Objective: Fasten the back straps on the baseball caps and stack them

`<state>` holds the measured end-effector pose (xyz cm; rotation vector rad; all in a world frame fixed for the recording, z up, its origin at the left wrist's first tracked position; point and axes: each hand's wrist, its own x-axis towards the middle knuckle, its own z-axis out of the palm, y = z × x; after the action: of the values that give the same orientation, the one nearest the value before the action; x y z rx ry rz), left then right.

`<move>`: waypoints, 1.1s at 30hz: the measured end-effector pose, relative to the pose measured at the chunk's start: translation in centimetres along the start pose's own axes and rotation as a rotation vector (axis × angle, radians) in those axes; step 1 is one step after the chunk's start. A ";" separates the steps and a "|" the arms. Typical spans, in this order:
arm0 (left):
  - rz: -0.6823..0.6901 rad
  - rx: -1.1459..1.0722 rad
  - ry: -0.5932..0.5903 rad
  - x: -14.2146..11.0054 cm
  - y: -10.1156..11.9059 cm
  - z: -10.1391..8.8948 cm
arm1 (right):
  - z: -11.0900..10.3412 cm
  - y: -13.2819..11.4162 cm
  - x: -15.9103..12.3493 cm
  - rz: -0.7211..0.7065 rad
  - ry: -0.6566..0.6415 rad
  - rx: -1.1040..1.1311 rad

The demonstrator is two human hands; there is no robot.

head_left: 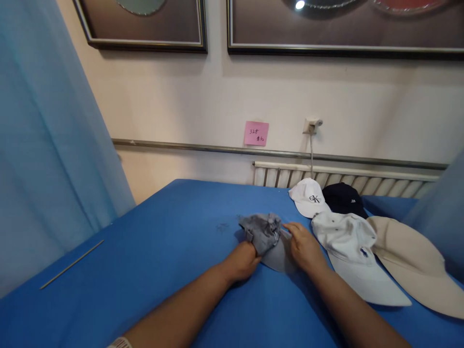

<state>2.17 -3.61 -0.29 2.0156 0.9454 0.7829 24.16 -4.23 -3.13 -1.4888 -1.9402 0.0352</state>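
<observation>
1. At the lower left, we see a thin, straight stick (72, 264) on the smooth blue cloth (163, 232).
2. Near the centre, our left hand (241, 262) closes on the near edge of the grey cap (261, 233); some fingers are hidden.
3. The cap is between our hands, its crown soft and wrinkled, its brim (277, 258) smooth and curved; we have not yet let it go.
4. Our right hand (303, 244) touches the brim's right side; we cannot tell whether it pinches.
5. Rightward, four pieces already lie out of our hands: a rounded white cap (306, 193) with dark letters, a black cap (340, 197), a rumpled pale cap (346, 237) and a broad, smooth beige hat (408, 258).
</observation>
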 end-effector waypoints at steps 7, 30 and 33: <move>0.206 0.302 -0.215 -0.4 -1.0 0.8 | 0.2 -4.9 -1.1 -0.253 -0.127 0.191; 0.326 0.413 0.087 0.3 -1.0 0.1 | 2.6 -1.9 -0.5 0.146 -0.103 0.559; 0.318 0.444 0.097 0.3 -1.1 0.1 | 3.3 -1.5 -0.6 0.147 -0.113 0.654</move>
<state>2.03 -2.94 -1.16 2.5790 0.9244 0.9069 21.25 -4.10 -5.33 -1.1877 -1.6634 0.7581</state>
